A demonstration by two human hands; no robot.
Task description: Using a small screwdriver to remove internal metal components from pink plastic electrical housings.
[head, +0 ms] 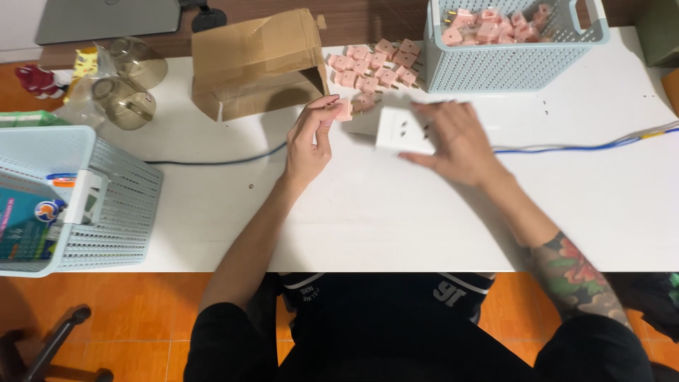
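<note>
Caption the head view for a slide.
Left hand pinches a pink plug; right hand rests on a white socket block.

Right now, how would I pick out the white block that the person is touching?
Start at the white table and find the pale blue basket at its far edge, full of pink plugs. Just in front of it, under the right hand, lies the white socket block. Unlike the small pink plugs beside it, it is white, larger and squarish, with dark holes in its face.
</note>
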